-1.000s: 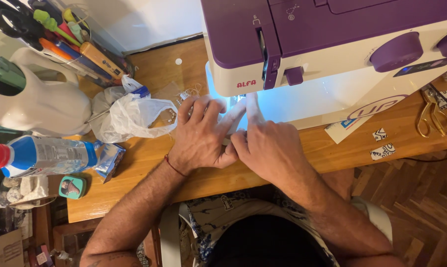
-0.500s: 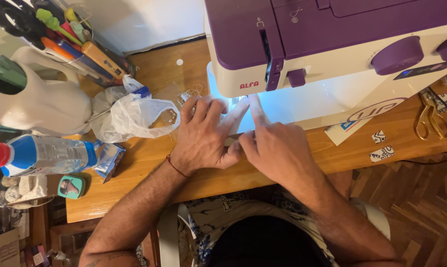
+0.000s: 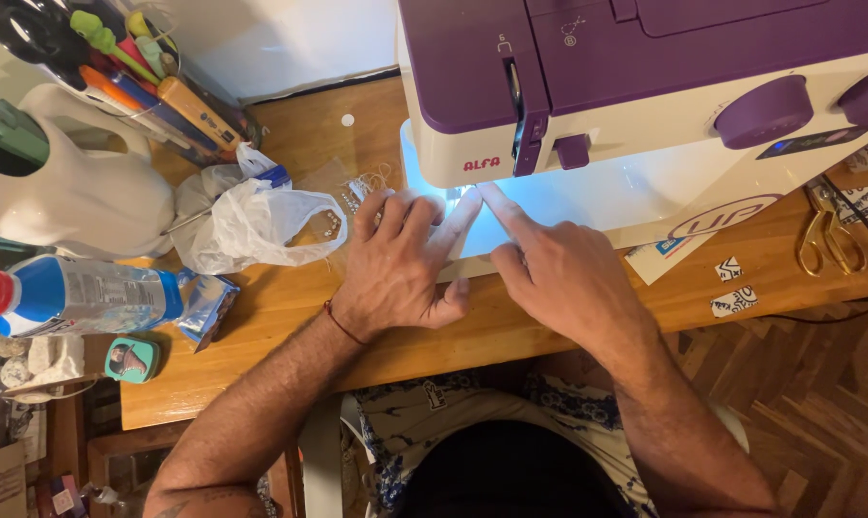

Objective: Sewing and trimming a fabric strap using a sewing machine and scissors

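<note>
- The left hand (image 3: 400,264) lay flat on the wooden counter (image 3: 261,307), fingers (image 3: 415,216) spread and gripping nothing, pressing pale fabric (image 3: 453,264) under the lit sewing machine (image 3: 645,105).
- The right hand (image 3: 558,273) rested beside it, index finger stretched toward the needle area, the others loosely curled, nothing held.
- A white plastic bag (image 3: 256,225) sat just left; gold scissors (image 3: 822,230) lay well right.

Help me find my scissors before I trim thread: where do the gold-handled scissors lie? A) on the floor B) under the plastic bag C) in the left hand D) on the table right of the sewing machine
D: the gold-handled scissors lie on the wooden table, right of the sewing machine, away from both hands.
</note>
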